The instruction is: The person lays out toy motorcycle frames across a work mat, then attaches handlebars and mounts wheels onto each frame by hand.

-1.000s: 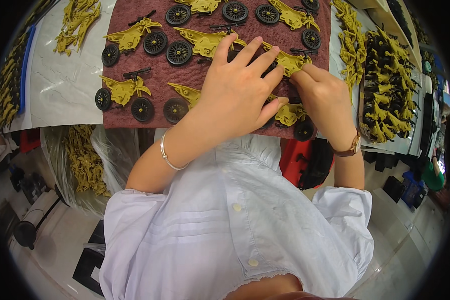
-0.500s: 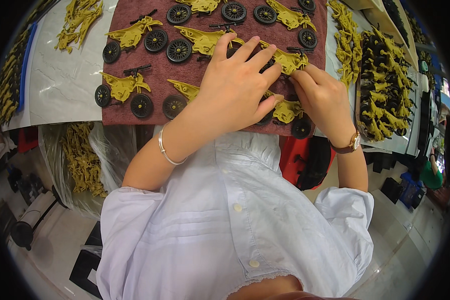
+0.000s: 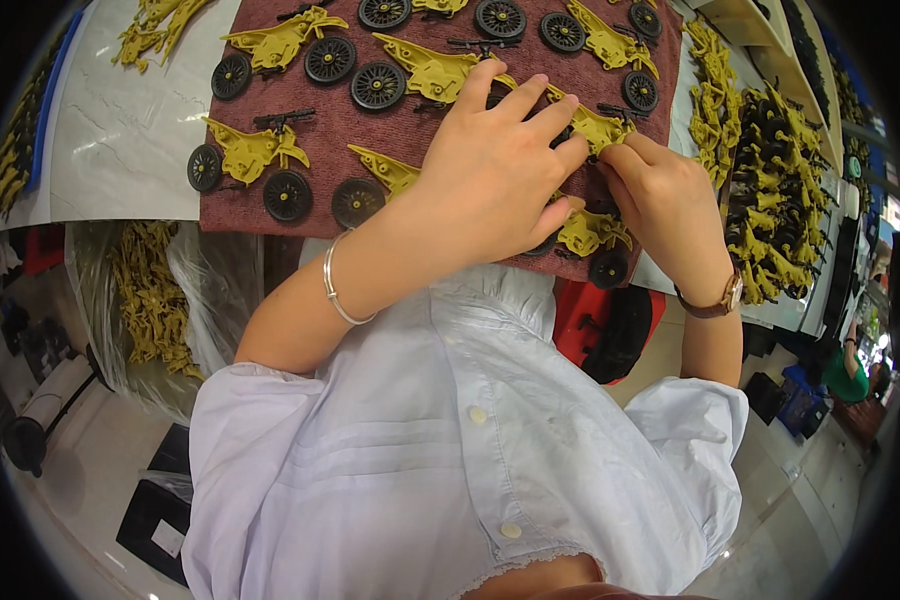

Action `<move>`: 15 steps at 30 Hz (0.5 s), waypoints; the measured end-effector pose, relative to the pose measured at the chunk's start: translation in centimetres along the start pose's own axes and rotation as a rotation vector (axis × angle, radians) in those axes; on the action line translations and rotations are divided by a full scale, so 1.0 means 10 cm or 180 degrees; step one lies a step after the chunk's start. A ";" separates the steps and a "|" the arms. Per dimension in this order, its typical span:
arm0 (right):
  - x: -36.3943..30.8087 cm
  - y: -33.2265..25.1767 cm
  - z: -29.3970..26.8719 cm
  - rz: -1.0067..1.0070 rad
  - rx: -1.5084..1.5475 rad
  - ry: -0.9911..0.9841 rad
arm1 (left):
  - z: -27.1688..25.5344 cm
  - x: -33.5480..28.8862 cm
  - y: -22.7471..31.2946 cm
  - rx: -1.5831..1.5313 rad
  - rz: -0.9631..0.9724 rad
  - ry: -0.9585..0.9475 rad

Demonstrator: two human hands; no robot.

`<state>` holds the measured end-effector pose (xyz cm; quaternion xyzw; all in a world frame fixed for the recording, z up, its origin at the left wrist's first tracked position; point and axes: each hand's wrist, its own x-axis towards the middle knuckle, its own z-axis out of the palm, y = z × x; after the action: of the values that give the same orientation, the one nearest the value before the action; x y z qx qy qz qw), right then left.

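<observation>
Rows of toy motorcycles with yellow bodies and black spoked wheels lie on a dark red cloth (image 3: 320, 100). My left hand (image 3: 505, 170) is spread palm down over one toy motorcycle (image 3: 595, 128), its fingers apart and covering much of it. At that toy's right end, my right hand (image 3: 665, 200) pinches with thumb and forefinger; the exact part between the fingertips is hidden. Just below my hands lies another toy motorcycle (image 3: 588, 232), partly covered by my left hand. A further toy motorcycle (image 3: 425, 72) rests beyond my left hand.
Loose yellow parts (image 3: 712, 90) are heaped right of the cloth, beside a tray of yellow and black pieces (image 3: 778, 190). At the left, yellow parts (image 3: 155, 30) lie on the pale table (image 3: 120, 150). Below its edge hangs a clear plastic bag (image 3: 220, 300) with more.
The whole view has shifted and turned slightly, so the cloth and toys sit differently. Both hands keep nearly the same pose at the same toy motorcycle.
</observation>
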<state>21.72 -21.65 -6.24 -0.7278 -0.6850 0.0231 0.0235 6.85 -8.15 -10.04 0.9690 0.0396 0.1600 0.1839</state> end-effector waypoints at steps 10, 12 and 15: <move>0.06 -0.14 0.02 -0.0068 -0.0391 -0.0072 | 0.01 0.02 -0.01 -0.0005 -0.0018 -0.0035; 0.00 -0.09 0.09 -0.0028 -0.0263 0.0052 | 0.02 0.00 -0.01 0.0013 -0.0014 0.0015; -0.01 -0.02 -0.01 0.0337 0.0607 0.0153 | 0.01 0.00 -0.01 -0.0027 -0.0020 0.0091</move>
<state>21.53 -21.76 -6.18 -0.7577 -0.6396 0.0719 0.1078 6.87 -8.10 -10.20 0.9657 0.0446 0.1734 0.1879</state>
